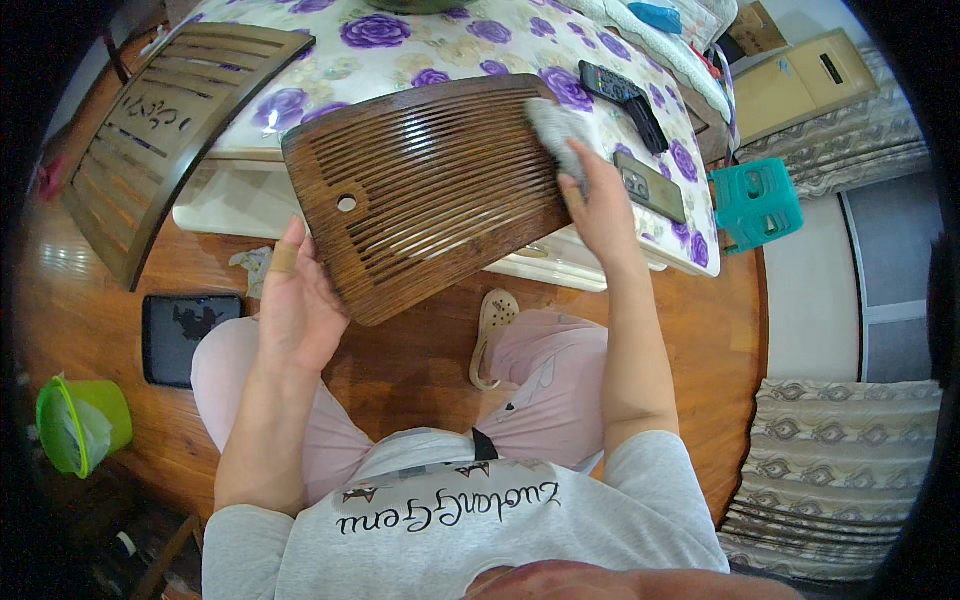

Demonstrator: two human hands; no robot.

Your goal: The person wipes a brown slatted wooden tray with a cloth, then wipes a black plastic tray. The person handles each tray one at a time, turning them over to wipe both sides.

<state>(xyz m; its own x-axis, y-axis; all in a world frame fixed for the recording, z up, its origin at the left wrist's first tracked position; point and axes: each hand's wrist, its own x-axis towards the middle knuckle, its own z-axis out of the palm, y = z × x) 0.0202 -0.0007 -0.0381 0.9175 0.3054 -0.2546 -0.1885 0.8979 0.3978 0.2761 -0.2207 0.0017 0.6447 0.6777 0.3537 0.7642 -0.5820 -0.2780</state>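
Note:
A dark brown slatted wooden board [450, 180], with one round hole near its left end, is tilted in front of me and overlaps the table's front edge. My left hand [304, 307] supports its lower left edge, palm up and thumb along the side. A tan strip like a bandage circles one digit of this hand. My right hand [600, 195] grips a light grey cloth [559, 131] against the board's right end. The cloth covers the upper right ends of the slats. Bright reflections show on the wood.
A flowered tablecloth [487, 34] covers the table. On it lie a remote control [611, 82], a black object [646, 124] and a phone [651, 187]. A wooden chair back [169, 120] stands left. On the floor are a black tray [169, 352], a green bucket [112, 424] and a teal stool [757, 202].

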